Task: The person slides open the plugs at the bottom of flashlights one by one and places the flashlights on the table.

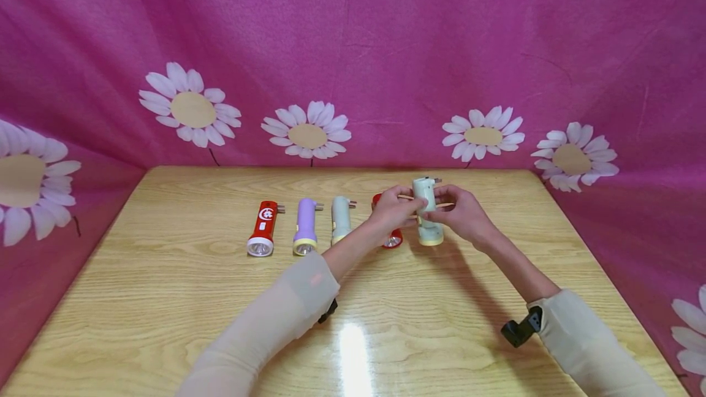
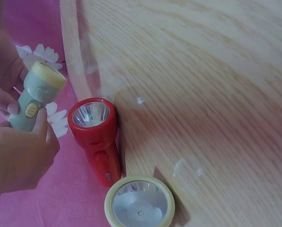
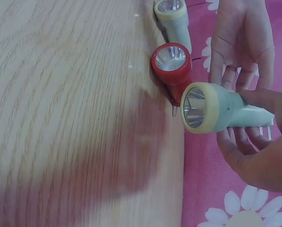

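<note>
A pale green flashlight (image 1: pixel 425 189) with a yellow rim and plug prongs at its top is held above the table, lens end down. My left hand (image 1: pixel 390 210) grips its left side, thumb across the front. From the right, my right hand (image 1: pixel 464 216) holds the same flashlight, its thumb over the body and its fingers beneath in the right wrist view. A yellow switch shows on the held flashlight (image 2: pixel 31 110) in the left wrist view. Just behind my left hand lies a red flashlight (image 1: pixel 393 239), partly hidden in the head view.
Left of the hands, a grey-green flashlight (image 1: pixel 341 216), a purple flashlight (image 1: pixel 306 219) and a red flashlight (image 1: pixel 266 225) with a white rim lie in a row on the wooden table (image 1: pixel 165 317). A pink flowered cloth (image 1: pixel 386 48) hangs behind and at the sides.
</note>
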`<state>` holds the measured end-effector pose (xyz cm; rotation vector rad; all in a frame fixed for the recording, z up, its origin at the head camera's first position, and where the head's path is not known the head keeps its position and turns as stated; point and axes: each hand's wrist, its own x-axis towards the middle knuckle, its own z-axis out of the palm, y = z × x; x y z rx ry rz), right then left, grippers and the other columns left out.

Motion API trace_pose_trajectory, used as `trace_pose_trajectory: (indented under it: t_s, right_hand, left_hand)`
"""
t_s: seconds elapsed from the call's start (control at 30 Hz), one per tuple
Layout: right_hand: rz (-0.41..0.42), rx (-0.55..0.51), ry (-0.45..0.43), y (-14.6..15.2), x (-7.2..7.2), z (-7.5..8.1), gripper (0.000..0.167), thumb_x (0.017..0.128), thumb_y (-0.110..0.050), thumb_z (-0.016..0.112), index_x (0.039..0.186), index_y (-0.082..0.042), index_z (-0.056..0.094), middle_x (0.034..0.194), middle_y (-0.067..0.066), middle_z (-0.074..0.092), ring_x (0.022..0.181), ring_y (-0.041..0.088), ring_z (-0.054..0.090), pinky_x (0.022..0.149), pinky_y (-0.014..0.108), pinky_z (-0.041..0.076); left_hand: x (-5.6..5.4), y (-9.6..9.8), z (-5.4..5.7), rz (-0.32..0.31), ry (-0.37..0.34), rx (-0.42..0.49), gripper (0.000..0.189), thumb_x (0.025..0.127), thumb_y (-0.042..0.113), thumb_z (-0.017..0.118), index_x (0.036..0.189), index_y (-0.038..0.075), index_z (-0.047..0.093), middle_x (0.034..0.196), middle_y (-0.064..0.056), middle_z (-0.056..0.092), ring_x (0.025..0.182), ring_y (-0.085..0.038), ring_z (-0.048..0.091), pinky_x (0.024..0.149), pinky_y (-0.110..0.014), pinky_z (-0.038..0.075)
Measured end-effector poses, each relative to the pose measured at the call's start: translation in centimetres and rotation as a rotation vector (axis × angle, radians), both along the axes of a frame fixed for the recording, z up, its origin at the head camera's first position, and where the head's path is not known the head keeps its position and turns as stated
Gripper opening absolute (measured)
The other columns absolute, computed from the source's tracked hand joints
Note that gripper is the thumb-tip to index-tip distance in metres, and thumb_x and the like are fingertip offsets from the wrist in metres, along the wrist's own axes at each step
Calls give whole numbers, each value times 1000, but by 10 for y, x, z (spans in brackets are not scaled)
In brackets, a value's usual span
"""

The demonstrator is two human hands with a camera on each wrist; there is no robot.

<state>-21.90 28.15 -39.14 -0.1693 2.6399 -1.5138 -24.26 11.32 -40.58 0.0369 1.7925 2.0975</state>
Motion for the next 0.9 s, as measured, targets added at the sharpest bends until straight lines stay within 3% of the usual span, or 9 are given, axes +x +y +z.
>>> trace_pose_trajectory:
  t_s: [0.3, 0.57, 0.9]
  right_hand:
    - [-45, -9, -24, 2, -4, -1, 52, 88, -10, 75, 131, 11, 52, 122, 26, 60, 114, 38, 57, 89, 35, 51]
    - [-32, -49, -64, 5, -6, -3, 55, 89, -9, 73, 134, 12, 50, 125, 27, 58, 115, 34, 54, 92, 41, 53]
    - [15, -49, -106, 10, -9, -7, 56, 90, -5, 70, 138, 12, 47, 131, 29, 55, 118, 36, 54, 89, 28, 52]
  left_hand:
    - [2, 6, -1, 52, -5, -33, 30, 91, 6, 71, 118, -1, 58, 97, -11, 66, 90, -25, 69, 86, -42, 58]
    - [1, 12, -1, 75, -20, -84, 28, 92, 6, 71, 116, -2, 59, 96, -12, 66, 90, -27, 70, 78, -35, 60]
    - [0, 19, -1, 90, -39, -143, 28, 94, 7, 69, 118, -6, 62, 104, -15, 66, 92, -27, 70, 78, -35, 60]
